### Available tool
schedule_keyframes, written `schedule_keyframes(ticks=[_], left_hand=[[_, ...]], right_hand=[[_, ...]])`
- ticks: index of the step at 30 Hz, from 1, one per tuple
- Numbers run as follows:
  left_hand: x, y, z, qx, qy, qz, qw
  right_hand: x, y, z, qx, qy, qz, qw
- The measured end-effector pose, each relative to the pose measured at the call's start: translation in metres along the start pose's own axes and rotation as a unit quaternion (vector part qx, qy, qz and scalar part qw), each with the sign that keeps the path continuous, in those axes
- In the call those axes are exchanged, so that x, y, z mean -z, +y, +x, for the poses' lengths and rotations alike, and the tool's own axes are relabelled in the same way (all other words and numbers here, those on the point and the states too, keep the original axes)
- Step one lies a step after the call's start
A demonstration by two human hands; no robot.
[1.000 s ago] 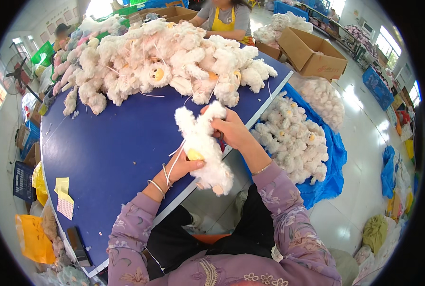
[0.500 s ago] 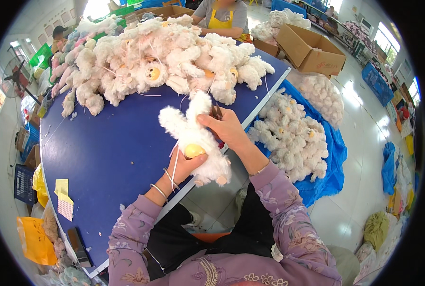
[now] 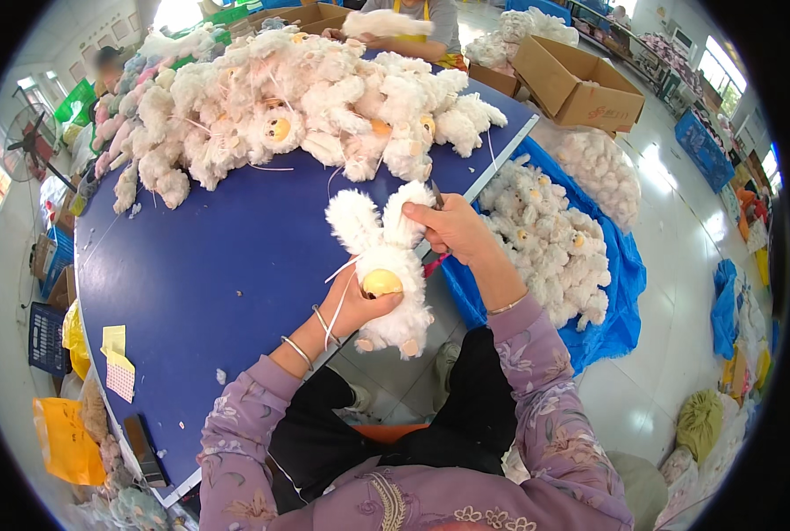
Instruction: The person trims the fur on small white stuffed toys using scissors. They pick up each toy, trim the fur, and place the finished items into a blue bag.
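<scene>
Nearest me, my left hand is clamped round the belly of a white plush toy, held at the near edge of the blue table with its yellow face turned to me; loose white threads trail from it over my wrist; my right hand is closed on small scissors with a pink handle, the tip against one of the toy's ears. I judge the step in hand to be trimming stray threads at the ear; the next cut calls for a steady left grip and the blades kept on thread, not fur. To my right a heap of toys lies on a blue sheet on the floor; farther up the table, a big pile; beyond it, cardboard boxes and another person's hand with a toy.
</scene>
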State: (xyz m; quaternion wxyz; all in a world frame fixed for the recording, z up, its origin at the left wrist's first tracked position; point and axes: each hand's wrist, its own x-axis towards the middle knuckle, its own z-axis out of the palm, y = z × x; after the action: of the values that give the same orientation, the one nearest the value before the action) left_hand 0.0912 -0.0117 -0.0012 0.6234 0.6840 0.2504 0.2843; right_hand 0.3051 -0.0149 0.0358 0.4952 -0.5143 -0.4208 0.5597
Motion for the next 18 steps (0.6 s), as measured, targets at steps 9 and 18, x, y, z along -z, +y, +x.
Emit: schedule_keyframes(ticks=[9,18], left_hand=[[-0.020,0.001,0.002,-0.010,-0.038,-0.001,0.999],[-0.028,-0.005,0.003,-0.024,0.021,-0.050,0.998]], right_hand=[[0.025,0.005,-0.002,-0.001,0.022,0.003,1.000],[0.020,0.017,-0.002,0.044,0.079,0.052,0.995]])
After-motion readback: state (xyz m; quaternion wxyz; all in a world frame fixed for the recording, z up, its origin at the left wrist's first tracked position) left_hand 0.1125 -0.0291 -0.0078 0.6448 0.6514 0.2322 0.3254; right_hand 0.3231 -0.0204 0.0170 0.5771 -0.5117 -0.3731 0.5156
